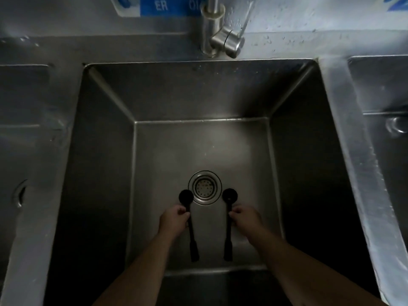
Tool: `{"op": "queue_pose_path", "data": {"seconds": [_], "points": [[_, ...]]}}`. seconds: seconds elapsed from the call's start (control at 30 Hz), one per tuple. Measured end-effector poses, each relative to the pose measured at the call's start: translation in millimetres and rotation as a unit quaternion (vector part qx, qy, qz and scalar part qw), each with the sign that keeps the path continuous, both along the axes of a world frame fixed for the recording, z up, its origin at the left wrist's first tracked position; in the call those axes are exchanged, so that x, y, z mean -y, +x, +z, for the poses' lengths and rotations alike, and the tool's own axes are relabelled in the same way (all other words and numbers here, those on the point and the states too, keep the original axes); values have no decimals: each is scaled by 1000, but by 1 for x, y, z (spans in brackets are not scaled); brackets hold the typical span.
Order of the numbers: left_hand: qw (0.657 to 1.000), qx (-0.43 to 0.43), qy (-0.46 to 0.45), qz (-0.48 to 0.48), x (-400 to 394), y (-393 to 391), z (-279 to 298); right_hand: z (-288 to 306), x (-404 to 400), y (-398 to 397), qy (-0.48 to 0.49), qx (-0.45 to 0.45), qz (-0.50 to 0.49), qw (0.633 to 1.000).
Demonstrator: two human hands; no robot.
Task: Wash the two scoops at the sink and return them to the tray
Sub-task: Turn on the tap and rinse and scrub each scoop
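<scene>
- The left hand (174, 219) has its grip clenched around the thin neck of the left black long-handled plastic scoop (189, 224), fingers curled just below the bowl.
- The right hand (244, 218) has its grip clenched the same way on the neck of the right black long-handled plastic scoop (228, 221).
- Both scoops are held low inside the deep square stainless-steel sink basin (176, 102), over its floor; whether they touch the floor cannot be told.
- Each scoop's long axis runs near to far: round bowl pointing away from the person, thick handle end pointing back toward the near wall. The two lie roughly parallel, apart from each other.
- The round perforated metal drain strainer (204, 187) sits between the two bowls, each bowl just beside its rim.
- Bare floor lies open beyond the drain toward the far wall, and to both sides; the side walls stand well apart from the hands.
- The brushed-steel tap (217, 33) rises from the wet back ledge, above the far edge.
- Neighbouring steel basins flank the sink to the left and right.
</scene>
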State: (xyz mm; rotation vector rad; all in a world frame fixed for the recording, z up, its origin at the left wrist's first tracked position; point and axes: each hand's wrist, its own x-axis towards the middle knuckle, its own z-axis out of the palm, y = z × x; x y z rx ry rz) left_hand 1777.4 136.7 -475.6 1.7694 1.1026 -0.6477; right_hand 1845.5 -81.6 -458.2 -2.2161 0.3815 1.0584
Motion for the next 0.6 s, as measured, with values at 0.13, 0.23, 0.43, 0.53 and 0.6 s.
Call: {"op": "queue_pose_path", "data": {"seconds": [0.13, 0.23, 0.43, 0.53, 0.6], "points": [[999, 2, 31, -38, -4, -2, 10, 9, 2, 3, -30, 9, 36, 999], [997, 19, 43, -53, -7, 1, 39, 34, 6, 6, -41, 9, 33, 999], [995, 76, -13, -62, -12, 29, 142, 129, 0, 41, -50, 33, 71, 996], [984, 137, 28, -107, -11, 65, 205, 196, -19, 79, -8, 106, 81, 991], [973, 190, 39, -129, -9, 99, 245, 245, -36, 107, 40, 164, 39, 985]]}}
